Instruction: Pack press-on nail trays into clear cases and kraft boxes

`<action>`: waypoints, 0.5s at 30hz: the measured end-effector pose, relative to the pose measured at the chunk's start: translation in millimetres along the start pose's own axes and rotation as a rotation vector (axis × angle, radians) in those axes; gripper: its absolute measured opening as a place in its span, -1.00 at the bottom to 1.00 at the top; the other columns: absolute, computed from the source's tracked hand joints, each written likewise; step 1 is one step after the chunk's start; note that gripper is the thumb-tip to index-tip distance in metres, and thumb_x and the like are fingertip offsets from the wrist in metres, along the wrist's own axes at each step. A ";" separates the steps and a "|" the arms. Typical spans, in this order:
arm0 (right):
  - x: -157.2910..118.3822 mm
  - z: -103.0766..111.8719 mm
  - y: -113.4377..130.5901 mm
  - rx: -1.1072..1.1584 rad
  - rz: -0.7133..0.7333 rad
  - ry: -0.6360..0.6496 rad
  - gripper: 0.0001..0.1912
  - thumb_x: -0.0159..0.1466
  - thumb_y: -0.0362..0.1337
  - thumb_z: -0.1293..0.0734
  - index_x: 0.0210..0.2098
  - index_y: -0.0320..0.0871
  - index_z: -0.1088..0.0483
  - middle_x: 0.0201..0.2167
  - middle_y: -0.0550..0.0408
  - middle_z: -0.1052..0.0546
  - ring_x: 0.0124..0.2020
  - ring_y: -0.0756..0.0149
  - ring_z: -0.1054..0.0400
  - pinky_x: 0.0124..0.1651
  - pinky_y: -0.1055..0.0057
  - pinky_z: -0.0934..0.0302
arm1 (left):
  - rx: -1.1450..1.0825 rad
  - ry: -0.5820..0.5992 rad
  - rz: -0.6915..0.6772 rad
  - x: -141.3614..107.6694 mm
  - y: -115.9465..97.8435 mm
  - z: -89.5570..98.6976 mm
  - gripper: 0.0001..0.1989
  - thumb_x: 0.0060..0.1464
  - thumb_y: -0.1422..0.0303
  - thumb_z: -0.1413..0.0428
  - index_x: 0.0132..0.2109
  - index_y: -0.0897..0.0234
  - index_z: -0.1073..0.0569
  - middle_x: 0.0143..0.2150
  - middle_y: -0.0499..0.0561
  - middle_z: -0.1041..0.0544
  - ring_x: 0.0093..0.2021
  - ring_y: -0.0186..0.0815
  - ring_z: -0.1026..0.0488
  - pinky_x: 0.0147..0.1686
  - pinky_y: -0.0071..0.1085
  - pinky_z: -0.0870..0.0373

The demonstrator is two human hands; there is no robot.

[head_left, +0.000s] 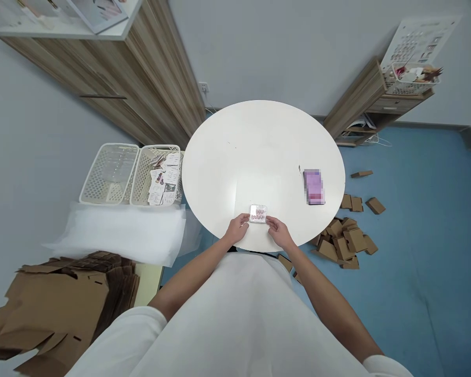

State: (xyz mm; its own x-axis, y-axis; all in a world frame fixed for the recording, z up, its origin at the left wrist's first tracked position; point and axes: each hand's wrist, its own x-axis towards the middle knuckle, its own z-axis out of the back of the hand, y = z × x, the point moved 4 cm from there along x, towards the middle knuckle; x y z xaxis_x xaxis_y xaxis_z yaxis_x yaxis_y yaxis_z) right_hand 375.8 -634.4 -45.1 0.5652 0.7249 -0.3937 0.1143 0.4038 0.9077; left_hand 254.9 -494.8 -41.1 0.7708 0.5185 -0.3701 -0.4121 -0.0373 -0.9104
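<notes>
White table (259, 139), clear case (258, 213), cards (171, 175) (print illegible)

packing workroom, stacked flat cardboard (58, 298), small brown boxes (343, 243)

Over the feed, I see a case (258, 213) at the table's (259, 139) near side between left hand (237, 229) and right hand (279, 232), baskets (140, 178) to the left, cartons (342, 248) on the floor (412, 235) right.

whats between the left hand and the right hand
A clear case with pink pieces inside lies on the table between the left hand and the right hand, as the head view shows.
</notes>
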 end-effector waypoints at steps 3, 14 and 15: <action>-4.0 1.0 -4.7 -0.040 0.023 0.001 -0.44 -0.04 -0.51 -0.13 -0.03 -0.11 -0.26 -0.05 0.04 -0.40 -0.01 0.29 -0.29 0.08 0.19 -0.15 | 0.028 -0.009 0.017 -5.8 -0.8 -2.1 -0.61 -0.08 0.55 0.06 -0.05 0.27 -0.35 -0.03 0.07 -0.43 0.00 -0.26 -0.35 0.00 -0.25 -0.27; -18.4 -0.7 -9.2 -0.394 0.129 -0.022 -0.54 0.06 -0.40 -0.18 -0.01 -0.14 -0.22 -0.09 -0.03 -0.38 -0.10 0.26 -0.32 -0.02 0.21 -0.22 | 0.359 -0.033 -0.043 -16.7 -0.6 -7.1 -0.67 -0.07 0.49 0.03 -0.09 0.28 -0.35 -0.13 0.08 -0.46 -0.08 -0.21 -0.39 -0.09 -0.25 -0.32; -17.9 -0.9 -6.1 -0.467 0.155 -0.037 -0.52 0.07 -0.37 -0.21 0.01 -0.14 -0.20 -0.08 -0.04 -0.36 -0.09 0.22 -0.30 -0.02 0.19 -0.21 | 0.420 -0.051 -0.072 -15.8 -2.0 -6.5 -0.66 -0.07 0.47 0.01 -0.07 0.29 -0.34 -0.11 0.09 -0.44 -0.06 -0.19 -0.37 -0.06 -0.22 -0.30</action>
State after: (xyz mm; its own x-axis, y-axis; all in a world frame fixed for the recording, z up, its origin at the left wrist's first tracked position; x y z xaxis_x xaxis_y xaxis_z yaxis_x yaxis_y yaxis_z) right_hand 364.3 -649.3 -43.7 0.5759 0.7797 -0.2459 -0.3475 0.5058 0.7896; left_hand 246.8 -508.5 -34.6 0.7842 0.5493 -0.2886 -0.5279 0.3461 -0.7756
